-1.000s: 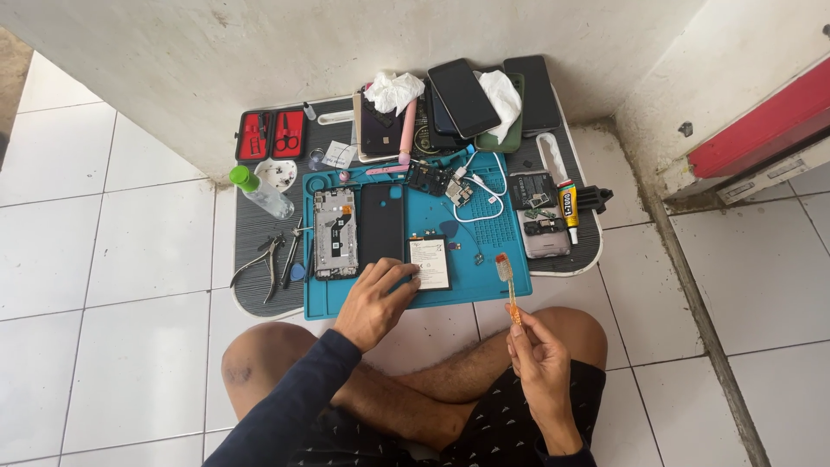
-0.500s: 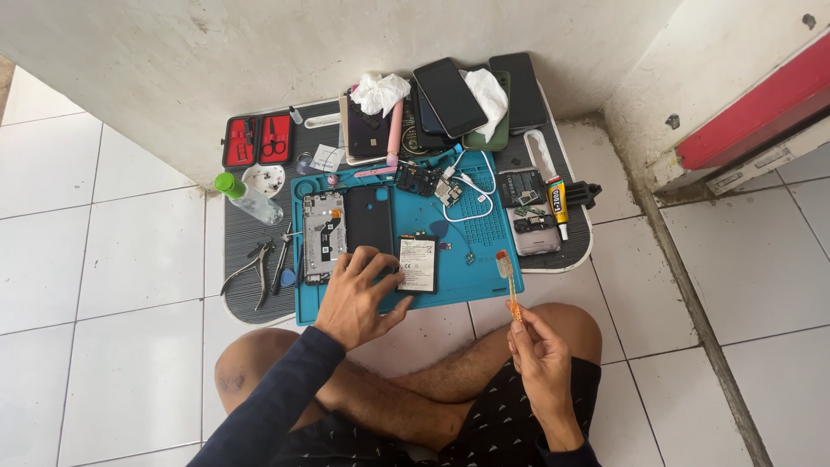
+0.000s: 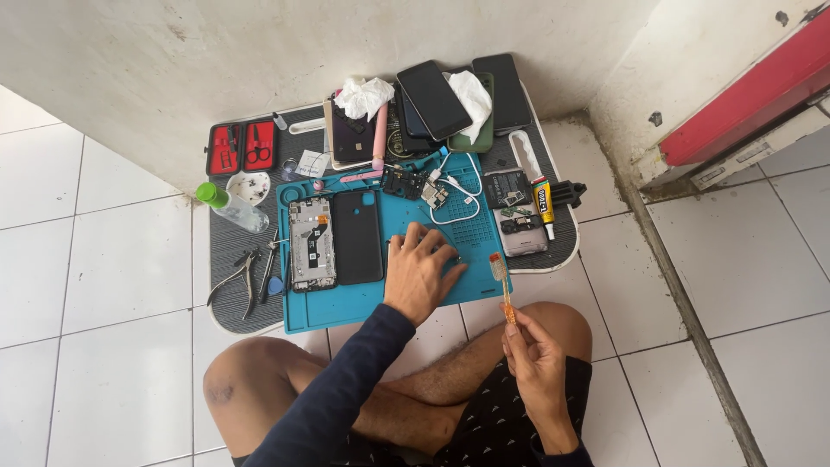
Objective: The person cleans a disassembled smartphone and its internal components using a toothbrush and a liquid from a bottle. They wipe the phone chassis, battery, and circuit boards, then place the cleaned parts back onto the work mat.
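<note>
The left hand [image 3: 419, 272] lies flat, fingers spread, on the blue silicone repair mat [image 3: 346, 311] near its front right part, pressing on something it hides from view; whether it grips anything cannot be told. The right hand [image 3: 536, 363] hovers over the person's knee just off the mat's front right corner, fingers pinched round the orange handle of a small brush [image 3: 500, 275], bristle head up and touching the mat's edge.

Left of the flat hand lie a black phone back cover [image 3: 357, 236] and an opened phone frame [image 3: 312, 244] with bare metal and circuitry. Behind the hand, a white cable [image 3: 462, 201] loops beside small circuit boards [image 3: 419, 186]. At the mat's right, on the ribbed grey tray [image 3: 226, 259], sit a glue tube [image 3: 543, 203] and a grey phone part [image 3: 523, 233]. Along the back edge are stacked phones [image 3: 432, 99] with crumpled white tissues [image 3: 363, 95]. At the left edge lie pliers [image 3: 233, 278], a green-capped bottle [image 3: 226, 206] and a red tool case [image 3: 242, 147].
</note>
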